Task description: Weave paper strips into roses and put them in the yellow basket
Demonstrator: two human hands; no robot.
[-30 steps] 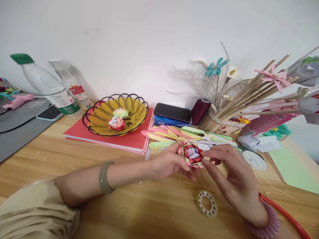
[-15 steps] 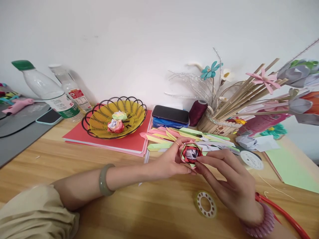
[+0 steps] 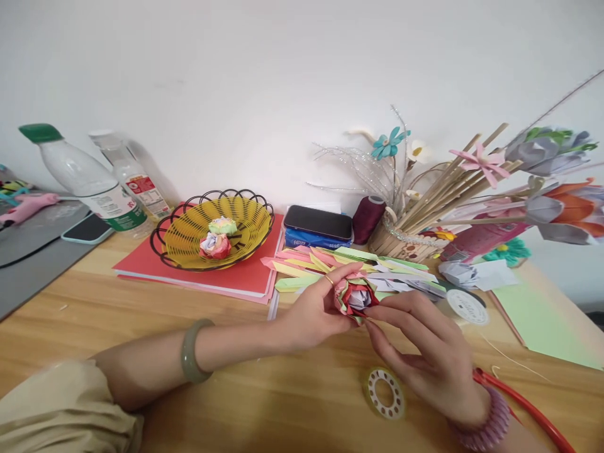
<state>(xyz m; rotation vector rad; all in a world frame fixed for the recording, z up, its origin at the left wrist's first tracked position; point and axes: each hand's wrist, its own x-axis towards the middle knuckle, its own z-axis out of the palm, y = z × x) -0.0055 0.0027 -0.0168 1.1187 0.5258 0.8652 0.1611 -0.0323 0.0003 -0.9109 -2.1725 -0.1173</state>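
A folded paper flower [image 3: 357, 298], with pink, green, red and white petals, is held above the table at the middle. My left hand [image 3: 314, 313] curls round its left side and back, thumb and fingers closed on it. From the right, my right hand [image 3: 419, 346] pinches a petal at the flower's lower right edge between thumb and fingers. Just behind lie several folded paper strips [image 3: 302, 259] in pink, yellow, green and white. A roll of clear tape [image 3: 384, 394] lies flat below my right hand.
A yellow woven basket [image 3: 255, 236] with two paper flowers stands on red paper [image 3: 136, 264]. Bottles [image 3: 101, 189] lean at the back left. A phone [image 3: 318, 221] rests on a blue pack beside a thread spool [image 3: 369, 219]. Red-handled scissors or pliers [image 3: 523, 402] lie at right.
The whole view has shifted slightly, so things sit a little further left and lower. The flower is tilted a bit, and my right fingers stay at its lower right edge.
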